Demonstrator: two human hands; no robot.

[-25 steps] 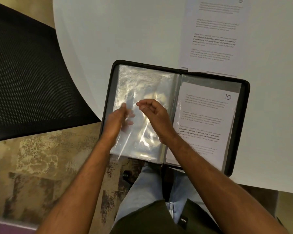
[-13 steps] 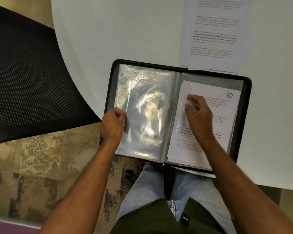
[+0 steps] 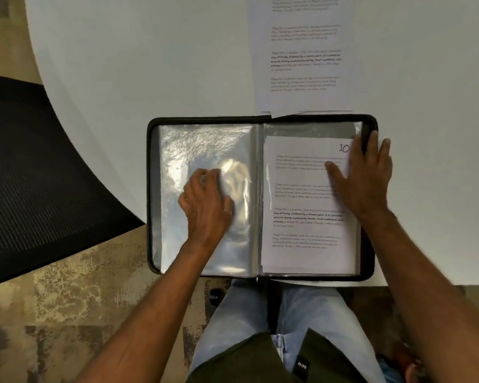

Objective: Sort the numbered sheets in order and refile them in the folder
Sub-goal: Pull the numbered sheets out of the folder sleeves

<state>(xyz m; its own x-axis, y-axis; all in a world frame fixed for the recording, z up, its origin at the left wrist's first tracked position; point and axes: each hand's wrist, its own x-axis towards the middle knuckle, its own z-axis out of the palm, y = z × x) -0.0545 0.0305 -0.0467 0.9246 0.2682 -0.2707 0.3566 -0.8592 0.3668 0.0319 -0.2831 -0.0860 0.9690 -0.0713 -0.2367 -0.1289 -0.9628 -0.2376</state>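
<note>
Folder (image 3: pixel 260 118): lies open at the near edge of the white table (image 3: pixel 150 64), overhanging toward the person's lap.
Left page: empty clear sleeves (image 3: pixel 205 145) (shiny, crinkled).
Left hand (image 3: pixel 205 203): rests on those sleeves, fingers curled under; whether it pinches the plastic cannot be told.
Right page: sheet 10 (image 3: pixel 302 203) in its sleeve.
Right hand (image 3: pixel 365 178): flat, fingers spread, across the sheet's far right corner and the folder's edge.
Loose sheets (image 3: pixel 304 59): stacked just beyond the folder.

open folder (image 3: pixel 260 120), both hands on pgs, sheet 10 (image 3: pixel 302 203)
</note>
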